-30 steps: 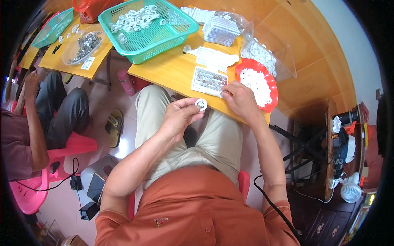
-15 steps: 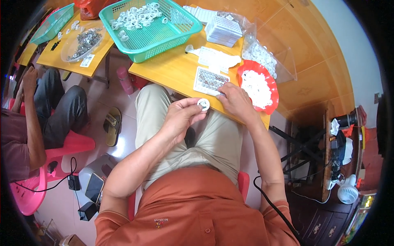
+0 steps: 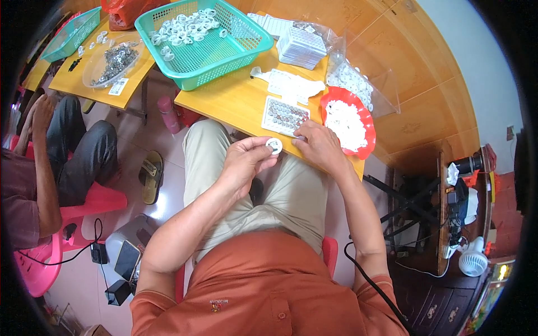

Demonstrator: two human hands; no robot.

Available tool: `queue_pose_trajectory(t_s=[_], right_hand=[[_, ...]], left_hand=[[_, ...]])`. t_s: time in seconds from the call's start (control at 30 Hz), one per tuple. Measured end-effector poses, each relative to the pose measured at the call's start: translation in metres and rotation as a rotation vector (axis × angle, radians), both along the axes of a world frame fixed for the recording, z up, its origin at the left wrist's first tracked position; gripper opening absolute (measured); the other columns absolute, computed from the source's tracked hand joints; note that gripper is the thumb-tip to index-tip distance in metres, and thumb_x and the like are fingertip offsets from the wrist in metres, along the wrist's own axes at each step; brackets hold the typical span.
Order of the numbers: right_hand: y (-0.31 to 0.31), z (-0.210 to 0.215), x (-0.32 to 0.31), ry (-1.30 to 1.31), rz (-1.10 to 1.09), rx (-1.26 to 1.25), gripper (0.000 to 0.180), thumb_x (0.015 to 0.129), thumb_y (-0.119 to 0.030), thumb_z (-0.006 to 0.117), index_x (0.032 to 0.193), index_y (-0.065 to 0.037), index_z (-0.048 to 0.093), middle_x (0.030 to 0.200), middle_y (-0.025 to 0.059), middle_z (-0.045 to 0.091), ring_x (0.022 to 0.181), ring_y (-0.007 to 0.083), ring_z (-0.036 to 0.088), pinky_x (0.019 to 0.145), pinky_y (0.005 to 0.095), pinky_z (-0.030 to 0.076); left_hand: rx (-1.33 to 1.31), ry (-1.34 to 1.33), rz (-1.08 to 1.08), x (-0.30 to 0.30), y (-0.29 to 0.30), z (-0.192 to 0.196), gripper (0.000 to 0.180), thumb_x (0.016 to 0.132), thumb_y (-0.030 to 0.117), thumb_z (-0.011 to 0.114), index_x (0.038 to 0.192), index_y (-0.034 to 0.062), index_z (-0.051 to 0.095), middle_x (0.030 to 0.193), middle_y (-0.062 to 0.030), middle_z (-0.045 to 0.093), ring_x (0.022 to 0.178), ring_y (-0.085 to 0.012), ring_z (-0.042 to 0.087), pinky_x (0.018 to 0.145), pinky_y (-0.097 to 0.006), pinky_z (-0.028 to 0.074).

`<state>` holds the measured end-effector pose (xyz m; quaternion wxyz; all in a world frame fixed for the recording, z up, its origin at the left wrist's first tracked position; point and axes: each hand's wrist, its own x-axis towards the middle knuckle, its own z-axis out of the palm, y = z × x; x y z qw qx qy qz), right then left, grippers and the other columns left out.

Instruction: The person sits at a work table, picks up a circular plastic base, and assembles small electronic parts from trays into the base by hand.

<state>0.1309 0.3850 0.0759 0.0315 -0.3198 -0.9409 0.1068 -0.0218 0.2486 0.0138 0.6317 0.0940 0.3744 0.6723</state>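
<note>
At the far left a co-worker [image 3: 27, 168] sits with hands together, near a small green basket [image 3: 73, 35] on another table [image 3: 115, 98]. That table also carries a clear bowl [image 3: 89, 74] of small metal parts [image 3: 119, 60]. A sandal [image 3: 151, 177] lies on the floor, with a pink bottle [image 3: 168, 115] just beyond it. On the wearer's yellow table [image 3: 224, 103] stands a big green basket [image 3: 196, 78] holding white plastic pieces [image 3: 185, 28].

The person's left hand [image 3: 246, 162] holds a white disc [image 3: 276, 144] in a narrow pinch between thumb and fingers, in front of the table's near edge. Just past it sits a white tray [image 3: 265, 120] with rows of small round pieces [image 3: 284, 113]; behind that are a crumpled white sheet [image 3: 296, 87] and a stack of white trays [image 3: 301, 49]. The right hand [image 3: 320, 147] has its fingers bent at the tray's near right corner; whether they grip anything, one cannot tell. Beside it is a red dish [image 3: 367, 126] of white bits [image 3: 344, 124], and behind the dish, a clear bag [image 3: 350, 84] of white rounds
</note>
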Motion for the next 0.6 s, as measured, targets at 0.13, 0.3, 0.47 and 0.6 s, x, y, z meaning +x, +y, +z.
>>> queue_pose_trajectory(t_s=[0.13,0.3,0.47,0.6], right_hand=[[0.001,-0.002,0.002,0.024,0.065,-0.059,0.020,0.084,-0.018,0.062,0.091,-0.002,0.070,0.089,0.0184,0.067,0.086,0.0372,0.064,0.076,0.0465,0.050],[0.005,-0.006,-0.007,0.084,-0.096,-0.062,0.021,0.087,-0.018,0.059,0.094,-0.002,0.070,0.088,0.0228,0.067,0.083,0.0405,0.065,0.077,0.0490,0.050],[0.010,-0.011,-0.014,0.025,-0.135,-0.005,0.021,0.086,-0.018,0.061,0.099,-0.004,0.070,0.091,0.0228,0.067,0.086,0.0398,0.065,0.079,0.0491,0.050],[0.013,-0.014,-0.017,0.011,-0.084,0.001,0.023,0.084,-0.022,0.064,0.100,-0.006,0.070,0.101,0.0200,0.066,0.094,0.0369,0.064,0.083,0.0472,0.050]], left_hand=[[-0.006,0.006,-0.001,-0.001,0.001,-0.001,0.020,0.091,0.001,0.060,0.110,-0.0030,0.063,0.100,-0.0102,0.068,0.083,-0.0139,0.067,0.073,-0.024,0.059],[-0.003,0.017,0.002,-0.001,0.001,-0.002,0.019,0.091,0.001,0.060,0.109,-0.0030,0.063,0.099,-0.0100,0.068,0.082,-0.0136,0.067,0.073,-0.024,0.059],[-0.012,0.022,0.012,-0.001,0.000,0.001,0.021,0.089,-0.001,0.059,0.109,-0.0051,0.062,0.099,-0.0099,0.067,0.080,-0.0114,0.065,0.070,-0.020,0.057],[-0.008,0.031,0.015,-0.001,0.000,0.001,0.021,0.090,0.000,0.059,0.109,-0.0048,0.062,0.099,-0.0097,0.067,0.080,-0.0110,0.065,0.070,-0.020,0.057]])
